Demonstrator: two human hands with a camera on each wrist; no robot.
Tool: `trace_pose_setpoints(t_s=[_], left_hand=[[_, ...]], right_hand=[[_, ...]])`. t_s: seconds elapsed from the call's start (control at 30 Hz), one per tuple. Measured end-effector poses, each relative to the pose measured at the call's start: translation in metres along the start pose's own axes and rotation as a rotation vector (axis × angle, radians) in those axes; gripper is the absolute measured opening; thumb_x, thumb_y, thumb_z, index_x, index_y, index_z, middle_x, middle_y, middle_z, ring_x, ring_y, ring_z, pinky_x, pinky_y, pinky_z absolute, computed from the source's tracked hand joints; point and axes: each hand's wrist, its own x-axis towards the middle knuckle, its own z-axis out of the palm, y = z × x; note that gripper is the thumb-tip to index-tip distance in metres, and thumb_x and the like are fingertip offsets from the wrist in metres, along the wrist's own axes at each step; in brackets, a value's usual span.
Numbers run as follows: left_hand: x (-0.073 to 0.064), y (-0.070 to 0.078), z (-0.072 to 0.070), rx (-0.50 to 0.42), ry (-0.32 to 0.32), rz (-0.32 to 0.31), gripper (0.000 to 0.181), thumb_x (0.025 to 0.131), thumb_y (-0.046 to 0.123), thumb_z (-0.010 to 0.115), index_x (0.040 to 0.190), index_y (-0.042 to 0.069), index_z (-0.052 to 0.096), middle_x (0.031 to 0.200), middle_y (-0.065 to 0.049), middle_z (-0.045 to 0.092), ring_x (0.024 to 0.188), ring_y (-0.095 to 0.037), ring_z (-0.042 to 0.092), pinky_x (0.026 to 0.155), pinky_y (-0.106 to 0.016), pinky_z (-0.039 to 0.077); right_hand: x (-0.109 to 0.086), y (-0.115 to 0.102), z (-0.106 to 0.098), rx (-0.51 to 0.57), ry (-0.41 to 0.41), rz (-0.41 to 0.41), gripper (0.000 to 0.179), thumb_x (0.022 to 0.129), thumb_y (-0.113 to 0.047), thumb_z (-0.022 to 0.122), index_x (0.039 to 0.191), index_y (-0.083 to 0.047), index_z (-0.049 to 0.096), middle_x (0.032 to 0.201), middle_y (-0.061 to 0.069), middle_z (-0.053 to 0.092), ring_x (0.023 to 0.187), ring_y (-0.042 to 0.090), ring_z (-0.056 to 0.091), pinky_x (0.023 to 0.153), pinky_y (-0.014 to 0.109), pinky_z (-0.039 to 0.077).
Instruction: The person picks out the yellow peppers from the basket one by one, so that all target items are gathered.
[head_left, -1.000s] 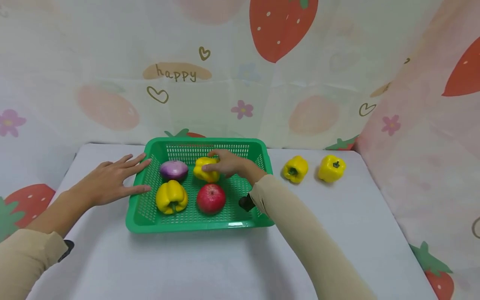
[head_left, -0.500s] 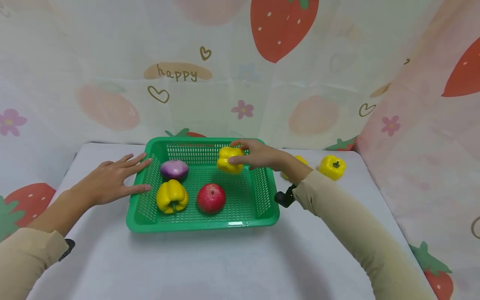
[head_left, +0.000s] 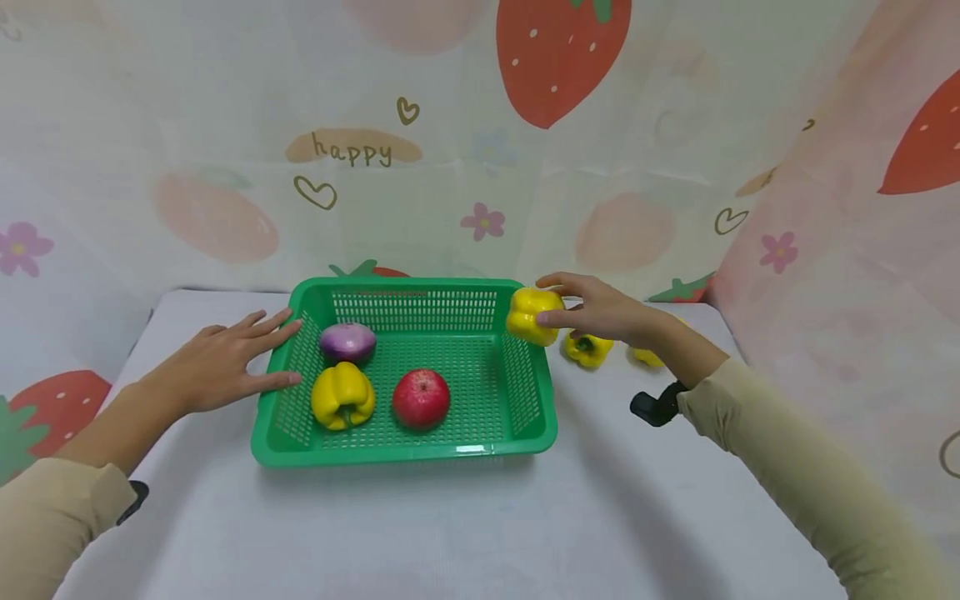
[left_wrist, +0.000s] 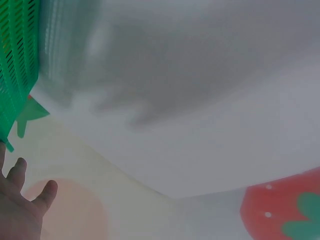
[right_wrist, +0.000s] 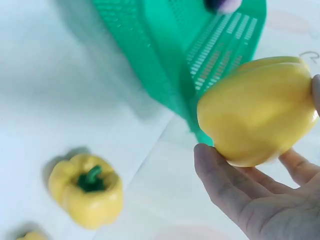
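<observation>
My right hand (head_left: pixel 600 308) grips a yellow bell pepper (head_left: pixel 534 317) above the right rim of a green plastic basket (head_left: pixel 405 456). In the right wrist view the held bell pepper (right_wrist: pixel 257 110) lies between thumb and fingers, raised above the table. My left hand (head_left: pixel 225 358) rests on the basket's left rim with its fingers spread straight. Inside the basket are a purple eggplant-like vegetable (head_left: pixel 348 342), another yellow bell pepper (head_left: pixel 342 396) and a round red pomegranate-like fruit (head_left: pixel 422 399). The left wrist view shows only part of the left hand (left_wrist: pixel 22 200) beside the basket wall.
Right of the basket, two more yellow peppers stand on the white table (head_left: pixel 450 533): a nearer pepper (head_left: pixel 587 350) and a farther pepper (head_left: pixel 647 357) mostly behind the right wrist. A patterned cloth (head_left: pixel 420 217) hangs along the table's back edge.
My right hand has lifted the yellow bell pepper from the back middle of the basket and carried it right, over the right rim. The left hand has stayed in place.
</observation>
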Motion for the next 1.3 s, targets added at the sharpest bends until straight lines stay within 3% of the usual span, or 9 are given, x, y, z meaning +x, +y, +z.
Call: trace_pose_setpoints(t_s=[0.27,0.57,0.87,1.3], left_hand=[[0.001,0.000,0.001,-0.002,-0.002,-0.001,0.086,0.091,0.067,0.050,0.157,0.017,0.030,0.161,-0.016,0.027,0.144,-0.050,0.025,0.105,-0.075,0.027],[0.000,-0.002,0.003,0.004,0.001,0.002,0.086,0.091,0.069,0.050,0.158,0.018,0.029,0.161,-0.017,0.028,0.143,-0.050,0.026,0.105,-0.075,0.026],[-0.001,-0.001,0.002,0.008,0.009,0.006,0.086,0.091,0.068,0.051,0.157,0.016,0.030,0.161,-0.017,0.028,0.143,-0.050,0.026,0.105,-0.074,0.028],[0.000,-0.001,0.001,0.007,0.004,0.002,0.086,0.092,0.068,0.050,0.157,0.017,0.030,0.161,-0.016,0.028,0.143,-0.050,0.026,0.105,-0.075,0.027]], right_hand=[[-0.028,0.027,-0.015,0.022,0.033,0.013,0.072,0.096,-0.042,0.065,0.152,-0.009,0.034,0.156,0.018,0.033,0.131,0.043,0.049,0.102,0.052,0.049],[-0.056,0.064,-0.023,-0.035,0.091,0.072,0.077,0.095,-0.049,0.062,0.155,-0.010,0.034,0.154,0.017,0.036,0.123,0.034,0.053,0.104,0.052,0.046],[-0.079,0.106,-0.020,0.078,0.104,0.093,0.071,0.099,-0.040,0.061,0.154,-0.003,0.033,0.148,0.021,0.040,0.116,0.033,0.058,0.097,0.044,0.054],[-0.100,0.160,-0.021,0.121,0.142,0.190,0.074,0.102,-0.039,0.056,0.154,0.004,0.025,0.147,0.028,0.039,0.119,0.036,0.056,0.098,0.047,0.052]])
